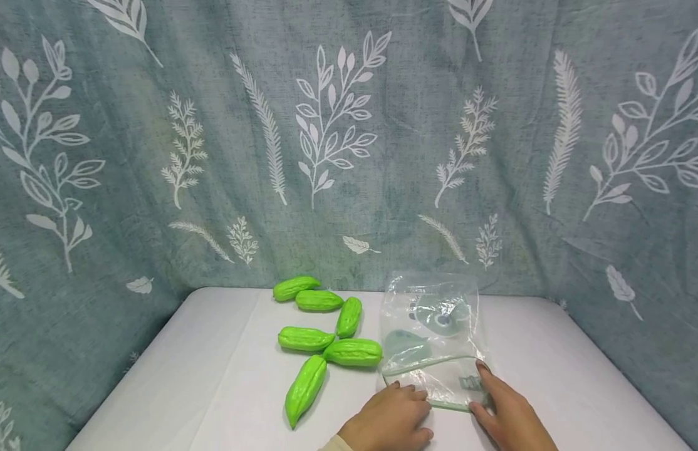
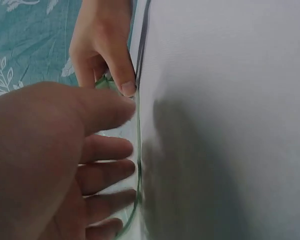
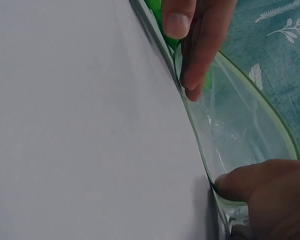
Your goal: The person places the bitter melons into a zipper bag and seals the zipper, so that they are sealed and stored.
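Observation:
A clear zip bag (image 1: 439, 382) with green edging and a printed pattern lies flat on the table, its mouth spread towards me. My right hand (image 1: 509, 410) holds the right corner of that mouth, thumb at the near rim and a finger at the far rim. In the right wrist view the thumb of my right hand (image 3: 270, 185) lies over the green rim. At the left side of the mouth, my left hand (image 1: 391, 416) reaches over the near rim with fairly straight fingers. The left wrist view shows the fingers of my left hand (image 2: 45, 135) spread along the green rim.
Several bright green bitter melons lie left of the bag, including one near the front (image 1: 306, 389) and one close to the bag (image 1: 354, 352). They rest on a white table (image 1: 225, 382). A blue-green curtain (image 1: 349, 156) with white leaf prints hangs behind and along both sides.

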Available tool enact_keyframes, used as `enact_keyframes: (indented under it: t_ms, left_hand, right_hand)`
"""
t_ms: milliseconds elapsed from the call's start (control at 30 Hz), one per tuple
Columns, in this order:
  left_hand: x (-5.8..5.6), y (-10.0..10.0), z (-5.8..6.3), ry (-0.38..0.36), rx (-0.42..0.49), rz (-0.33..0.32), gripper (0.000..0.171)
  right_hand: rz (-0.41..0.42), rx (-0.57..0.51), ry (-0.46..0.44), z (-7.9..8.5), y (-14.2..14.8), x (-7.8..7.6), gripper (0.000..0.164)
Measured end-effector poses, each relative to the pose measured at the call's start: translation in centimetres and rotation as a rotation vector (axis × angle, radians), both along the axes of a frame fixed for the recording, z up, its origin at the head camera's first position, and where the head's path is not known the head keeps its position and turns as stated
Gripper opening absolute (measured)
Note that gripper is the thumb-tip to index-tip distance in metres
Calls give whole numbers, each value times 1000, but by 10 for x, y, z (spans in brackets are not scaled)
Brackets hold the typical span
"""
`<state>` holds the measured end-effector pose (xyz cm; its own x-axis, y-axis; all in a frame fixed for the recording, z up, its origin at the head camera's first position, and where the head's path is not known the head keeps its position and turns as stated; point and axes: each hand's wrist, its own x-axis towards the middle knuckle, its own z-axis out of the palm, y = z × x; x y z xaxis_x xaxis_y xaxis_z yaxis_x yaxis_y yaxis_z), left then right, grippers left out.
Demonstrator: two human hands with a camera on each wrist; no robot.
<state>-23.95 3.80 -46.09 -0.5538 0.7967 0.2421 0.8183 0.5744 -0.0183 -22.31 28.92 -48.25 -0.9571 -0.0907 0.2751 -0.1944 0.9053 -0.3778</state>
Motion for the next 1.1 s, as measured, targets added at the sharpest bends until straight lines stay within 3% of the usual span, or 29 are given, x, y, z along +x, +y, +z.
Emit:
enact_keyframes:
  t_ms: [167,400,700,900,1100]
  left_hand:
    - [-1,-1,0,22,-30,-7,22]
    - [-7,-6,-3,-48,-1,19,18]
    - [-8,-10,-3,-9,-1,46,16]
    - [-4,-17,-3,11,77,-9,19]
    - [0,-31,9,-27,222,-49,21]
  right_hand:
    - [24,15,-43,6,-2,-2,72]
    - [62,25,-60,12,-4,-7,71]
    - [69,31,40,3,-8,0,67]
    - [48,35,0,2,-12,0,70]
    - [41,36,25,1,-12,0,70]
